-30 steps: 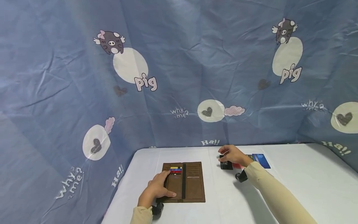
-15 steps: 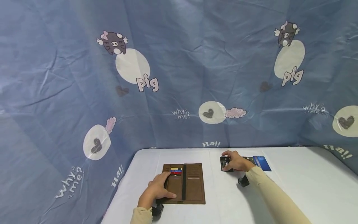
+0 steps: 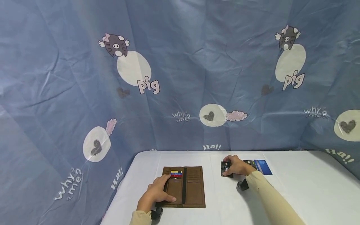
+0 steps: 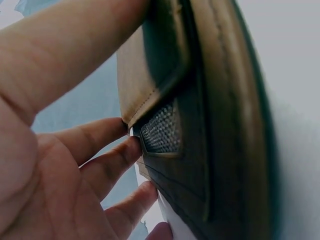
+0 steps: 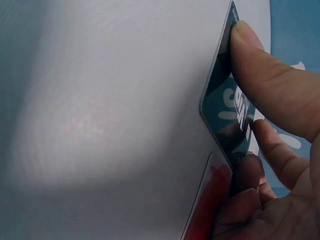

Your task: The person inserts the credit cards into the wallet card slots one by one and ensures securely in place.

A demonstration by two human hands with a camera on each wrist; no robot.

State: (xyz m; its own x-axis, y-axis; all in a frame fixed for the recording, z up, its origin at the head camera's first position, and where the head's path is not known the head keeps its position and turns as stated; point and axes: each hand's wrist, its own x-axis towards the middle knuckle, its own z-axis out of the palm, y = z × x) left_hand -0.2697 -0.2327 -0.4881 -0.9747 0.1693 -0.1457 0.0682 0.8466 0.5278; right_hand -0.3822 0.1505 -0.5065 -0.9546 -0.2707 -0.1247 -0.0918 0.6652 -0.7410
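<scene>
the right hand (image 3: 237,167) pinches a dark card (image 3: 226,169) by its edges, between thumb and fingers. the left hand (image 3: 157,192) presses flat on the open wallet (image 3: 191,187), fingers relaxed.

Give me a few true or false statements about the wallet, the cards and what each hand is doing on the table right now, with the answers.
1. The brown wallet lies open on the white table. True.
2. The left hand is lifted clear of the wallet. False: it rests on the wallet's left half.
3. The right hand pinches a dark card. True.
4. The wallet's slots are all bare. False: colored cards sit in its upper left slots.
5. A blue card lies beyond the right hand. True.
</scene>
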